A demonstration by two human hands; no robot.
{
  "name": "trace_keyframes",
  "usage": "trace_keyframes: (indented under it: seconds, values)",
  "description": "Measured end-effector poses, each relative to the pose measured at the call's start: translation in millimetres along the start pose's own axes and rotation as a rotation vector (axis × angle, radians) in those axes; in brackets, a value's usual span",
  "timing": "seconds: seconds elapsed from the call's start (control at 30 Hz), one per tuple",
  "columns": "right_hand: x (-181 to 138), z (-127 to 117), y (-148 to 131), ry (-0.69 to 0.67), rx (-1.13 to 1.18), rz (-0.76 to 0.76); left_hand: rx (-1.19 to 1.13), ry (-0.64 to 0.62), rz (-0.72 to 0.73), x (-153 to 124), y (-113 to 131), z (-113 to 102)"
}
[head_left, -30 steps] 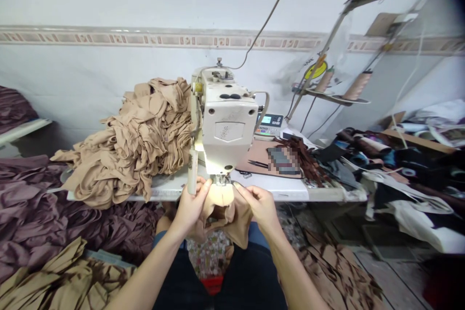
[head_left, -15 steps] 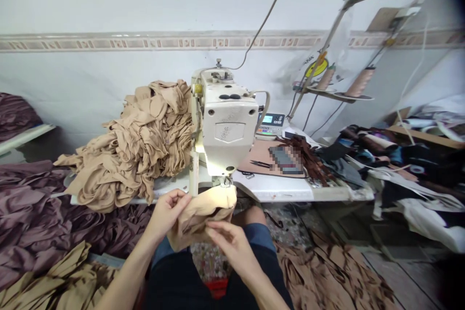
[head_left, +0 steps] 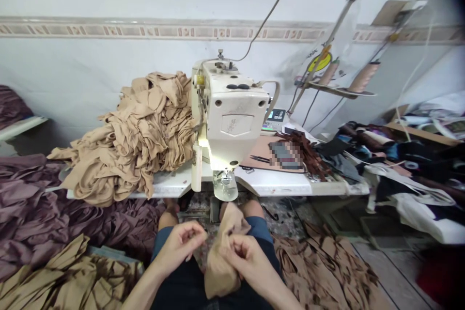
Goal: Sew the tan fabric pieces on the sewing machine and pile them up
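The small piece of tan cloth [head_left: 221, 266] is in front of you over your lap, bunched and dangling, below the table's edge and apart from the sewing machine [head_left: 236, 121]. Your right hand [head_left: 245, 254] pinches it between thumb and fingers near its middle. Your left hand [head_left: 183, 244] is just beside it, fingers curled toward the thumb; you cannot tell whether the tips meet or hold anything. Beyond your hands, the machine's lit needle end stands over the white table [head_left: 279, 187]. A tall heap of tan fabric [head_left: 141, 131] sits left of the machine; dark snips [head_left: 260, 159] lie to its right, near brown strips [head_left: 308, 155]. Farther right, thread cones [head_left: 364, 77] stand on a rack. Purple fabric [head_left: 29, 208] is piled at far left.
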State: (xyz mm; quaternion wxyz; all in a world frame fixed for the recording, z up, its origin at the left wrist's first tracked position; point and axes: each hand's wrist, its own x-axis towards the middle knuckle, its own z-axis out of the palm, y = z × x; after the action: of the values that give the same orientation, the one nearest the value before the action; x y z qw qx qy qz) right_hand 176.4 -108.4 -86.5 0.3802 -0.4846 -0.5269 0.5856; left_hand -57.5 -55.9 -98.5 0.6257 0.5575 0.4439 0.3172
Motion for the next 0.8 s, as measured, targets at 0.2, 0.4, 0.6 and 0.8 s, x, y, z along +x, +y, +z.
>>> trace_keyframes:
  seconds: [0.2,0.4,0.6,0.8]
  values:
    - [-22,-12,-20,-0.162,-0.492,-0.103,0.116,-0.096,0.057,6,6,27]
    - [-28,-39,-41,-0.276,-0.516,-0.081,0.221,-0.520,-0.063,3,5,47]
    - [-23,-60,-38,-0.121,-0.409,-0.137,0.186,-0.402,-0.031,3,19,21]
    - [-21,-39,-32,-0.291,-0.290,-0.053,0.095,-0.667,-0.187,4,25,32]
